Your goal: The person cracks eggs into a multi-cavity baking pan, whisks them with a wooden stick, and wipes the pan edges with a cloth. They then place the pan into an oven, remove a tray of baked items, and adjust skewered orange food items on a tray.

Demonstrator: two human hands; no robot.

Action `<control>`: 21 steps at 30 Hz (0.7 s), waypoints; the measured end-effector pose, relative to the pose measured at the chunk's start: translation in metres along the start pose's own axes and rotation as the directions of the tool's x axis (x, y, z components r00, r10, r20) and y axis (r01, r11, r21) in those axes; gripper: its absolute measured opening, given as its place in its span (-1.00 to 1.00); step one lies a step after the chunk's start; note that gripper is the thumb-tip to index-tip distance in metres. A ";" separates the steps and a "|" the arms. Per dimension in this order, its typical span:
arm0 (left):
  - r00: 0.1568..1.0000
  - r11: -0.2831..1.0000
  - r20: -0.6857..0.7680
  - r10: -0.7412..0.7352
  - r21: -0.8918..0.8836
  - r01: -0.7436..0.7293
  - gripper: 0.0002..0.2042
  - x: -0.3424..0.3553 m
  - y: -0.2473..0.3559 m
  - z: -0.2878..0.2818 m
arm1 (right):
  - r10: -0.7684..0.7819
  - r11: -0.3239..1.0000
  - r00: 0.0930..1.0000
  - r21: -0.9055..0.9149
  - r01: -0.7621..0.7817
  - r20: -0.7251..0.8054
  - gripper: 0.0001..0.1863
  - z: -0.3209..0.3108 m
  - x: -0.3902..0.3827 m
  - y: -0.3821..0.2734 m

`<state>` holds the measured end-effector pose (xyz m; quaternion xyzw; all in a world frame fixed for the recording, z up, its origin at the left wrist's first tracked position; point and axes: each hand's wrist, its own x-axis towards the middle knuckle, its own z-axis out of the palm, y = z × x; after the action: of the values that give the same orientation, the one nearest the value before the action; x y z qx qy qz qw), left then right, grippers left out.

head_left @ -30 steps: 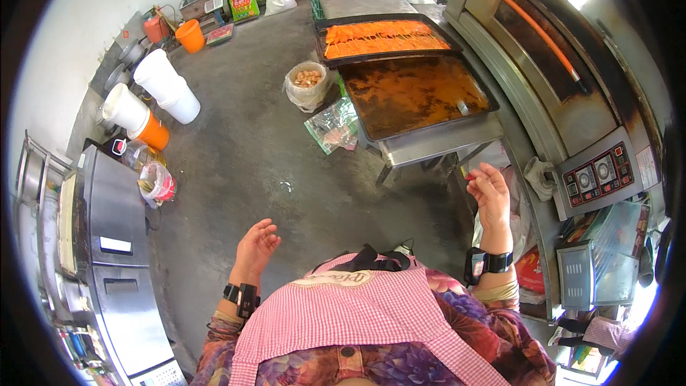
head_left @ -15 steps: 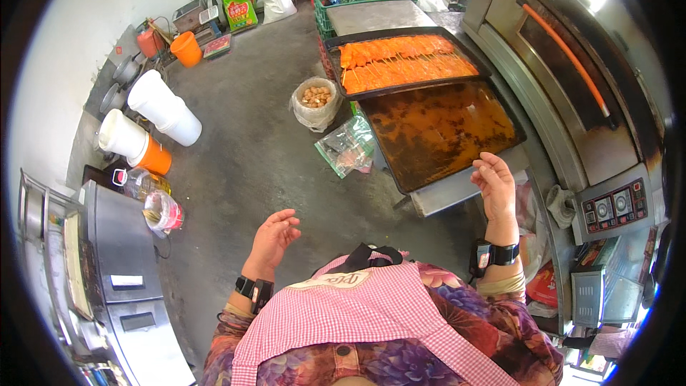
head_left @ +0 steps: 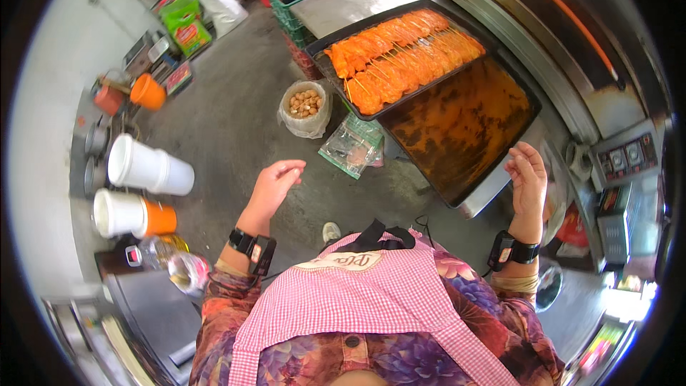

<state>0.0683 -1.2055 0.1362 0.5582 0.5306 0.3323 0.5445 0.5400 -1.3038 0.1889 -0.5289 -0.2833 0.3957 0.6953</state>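
Note:
My left hand [head_left: 276, 184] hangs in the air over the floor, its fingers loosely stretched and nothing in them. Beyond the near right corner of a dark baking tray [head_left: 461, 132] is my right hand [head_left: 527, 174], empty, with its fingers slightly bent and apart; whether it touches the rim I cannot tell. That tray has an oily brown film across its bottom. Overlapping its far side is a second black tray [head_left: 312, 48], holding rows of orange, marinated meat skewers [head_left: 400, 57].
A bag-lined bucket of eggs [head_left: 305, 106] and a plastic bag [head_left: 351, 149] lie left of the trays. An oven [head_left: 557, 36] stands along the right. White buckets [head_left: 150, 166] line the left wall. A green crate [head_left: 286, 11] stands at the back.
My view has turned, so the trays appear tilted and the oven shifts up and right. My left hand has risen a little, and my right hand appears farther right. A shoe now shows.

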 end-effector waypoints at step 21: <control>0.518 0.382 0.819 0.247 0.409 -0.829 -0.89 0.361 0.017 0.043 | -0.078 0.997 0.862 -0.029 0.073 -0.501 -0.72 0.025 -0.051 0.031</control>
<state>0.1913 -0.8689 0.0699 0.9576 0.1623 0.0284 0.2364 0.4851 -1.3305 0.1677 -0.6052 -0.1154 0.2158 0.7575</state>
